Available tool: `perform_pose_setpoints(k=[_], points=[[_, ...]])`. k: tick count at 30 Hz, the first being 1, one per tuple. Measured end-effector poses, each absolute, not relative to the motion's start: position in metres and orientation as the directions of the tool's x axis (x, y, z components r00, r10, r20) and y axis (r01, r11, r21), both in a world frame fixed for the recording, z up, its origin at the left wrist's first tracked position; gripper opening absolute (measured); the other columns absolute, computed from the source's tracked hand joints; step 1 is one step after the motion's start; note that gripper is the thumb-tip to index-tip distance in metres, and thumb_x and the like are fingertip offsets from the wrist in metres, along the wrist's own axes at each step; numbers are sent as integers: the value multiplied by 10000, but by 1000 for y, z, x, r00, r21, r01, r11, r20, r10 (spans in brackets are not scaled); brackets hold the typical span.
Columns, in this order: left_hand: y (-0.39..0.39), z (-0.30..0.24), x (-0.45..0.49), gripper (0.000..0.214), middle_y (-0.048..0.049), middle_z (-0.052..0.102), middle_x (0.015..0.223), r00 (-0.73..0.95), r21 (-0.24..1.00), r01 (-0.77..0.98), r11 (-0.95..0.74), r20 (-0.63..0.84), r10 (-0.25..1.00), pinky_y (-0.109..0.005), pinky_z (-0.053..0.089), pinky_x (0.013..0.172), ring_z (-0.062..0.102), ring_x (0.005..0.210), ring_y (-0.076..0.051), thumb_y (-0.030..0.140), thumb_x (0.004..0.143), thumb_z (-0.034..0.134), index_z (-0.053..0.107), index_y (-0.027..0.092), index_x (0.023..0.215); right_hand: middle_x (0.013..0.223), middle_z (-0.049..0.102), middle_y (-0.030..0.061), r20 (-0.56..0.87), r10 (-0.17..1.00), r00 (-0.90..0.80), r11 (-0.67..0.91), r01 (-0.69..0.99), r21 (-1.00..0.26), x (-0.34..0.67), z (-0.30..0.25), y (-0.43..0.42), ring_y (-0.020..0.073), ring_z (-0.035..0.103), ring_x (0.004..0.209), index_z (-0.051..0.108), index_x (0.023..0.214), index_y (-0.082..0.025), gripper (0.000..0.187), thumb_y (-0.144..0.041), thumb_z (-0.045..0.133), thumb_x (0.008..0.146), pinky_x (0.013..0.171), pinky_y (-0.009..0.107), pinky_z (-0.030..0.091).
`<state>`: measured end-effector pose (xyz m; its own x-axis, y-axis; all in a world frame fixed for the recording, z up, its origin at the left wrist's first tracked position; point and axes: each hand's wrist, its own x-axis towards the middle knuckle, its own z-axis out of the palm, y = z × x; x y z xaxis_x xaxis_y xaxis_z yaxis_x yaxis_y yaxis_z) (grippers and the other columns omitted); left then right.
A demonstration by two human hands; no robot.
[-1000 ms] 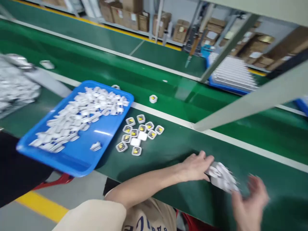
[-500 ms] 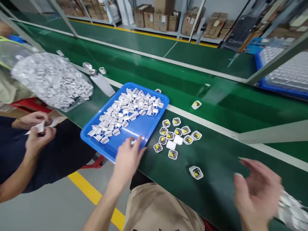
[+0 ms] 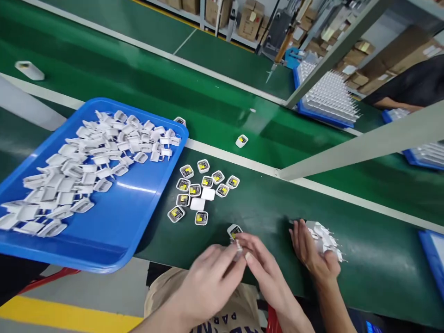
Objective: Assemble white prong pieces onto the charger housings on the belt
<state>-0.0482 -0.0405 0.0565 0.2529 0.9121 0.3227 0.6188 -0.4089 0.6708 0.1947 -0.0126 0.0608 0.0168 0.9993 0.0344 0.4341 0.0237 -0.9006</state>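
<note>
Just over the near table edge, my left hand (image 3: 217, 277) is closed, pinching a small white plug cover (image 3: 238, 249). My right hand (image 3: 270, 273) meets it there, its thumb and fingers closed round the same piece, which they partly hide. Directly behind the fingertips lies an open white charger housing (image 3: 234, 230) with dark and yellow parts inside. Several similar charger housings (image 3: 194, 190) stand grouped farther left, with two blank white faces (image 3: 197, 204) among them. A blue tray (image 3: 152, 203) at left carries a heap of white plug covers (image 3: 88, 173) with prongs.
A co-worker's hand (image 3: 312, 254) rests beside a pile of white plug pieces (image 3: 326, 243) at right. One housing (image 3: 242, 141) sits beyond the white rail, and a slanted metal post (image 3: 354, 143) rises at right. Blue trays (image 3: 326, 113) of white parts stand farther back.
My left hand has come away from the tray with a plug cover. My right hand has moved left to meet it. The view has swung right, and a co-worker's hand now shows.
</note>
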Motion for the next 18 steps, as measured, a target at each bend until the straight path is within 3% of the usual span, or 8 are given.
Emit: perform_pose_setpoints(k=[2,4,7,10,12,14,18], points=[[-37,53,-25,236,-75,755,1146,404,613,533,-583,421,812,-344,627,827,730,908,-203,234,1012,556,665,207,1220,987,697,78,62,994,88,19,426,-904,230,57,1,248,705,926,650,1235,-264,413,-585,549,996,764,435,631],[-28,53,-22,253,-117,745,1118,466,594,474,-649,457,758,-358,623,827,723,931,-223,201,996,582,635,149,1238,1008,707,82,73,985,158,11,364,-931,249,54,7,235,708,910,658,1204,-233,469,-634,570,978,760,444,638],[-7,51,-33,391,-134,691,1234,468,671,508,-541,312,827,-384,607,922,681,1114,-254,241,988,615,549,179,1369,976,725,88,-6,981,192,-62,291,-955,230,50,-6,280,730,899,693,1126,-254,360,-562,664,943,732,486,656],[13,39,-36,451,-105,634,1354,549,686,542,-484,146,823,-411,567,1007,613,1238,-255,212,985,617,499,239,1420,1067,718,95,-57,982,181,-99,230,-968,182,51,-25,255,748,942,703,1080,-231,208,-407,635,994,804,456,666],[18,26,-27,300,-68,670,1221,551,690,557,-463,110,827,-388,570,953,644,1120,-232,213,965,652,585,240,1255,1125,675,99,13,976,219,-51,284,-957,158,51,-30,242,723,1013,741,1048,-234,155,-349,662,981,843,414,653],[17,13,-13,176,-54,670,1068,462,672,621,-404,103,881,-377,571,853,656,968,-229,241,933,691,611,219,1088,1080,636,82,139,962,237,20,443,-896,146,47,-28,223,689,996,780,1023,-257,118,-317,714,946,815,362,636],[7,1,5,223,-61,645,977,338,621,704,-343,131,932,-385,531,733,631,824,-240,235,904,673,606,188,1112,973,652,47,263,956,128,118,656,-746,140,33,-22,189,666,885,742,1055,-256,106,-246,678,971,748,319,603]])
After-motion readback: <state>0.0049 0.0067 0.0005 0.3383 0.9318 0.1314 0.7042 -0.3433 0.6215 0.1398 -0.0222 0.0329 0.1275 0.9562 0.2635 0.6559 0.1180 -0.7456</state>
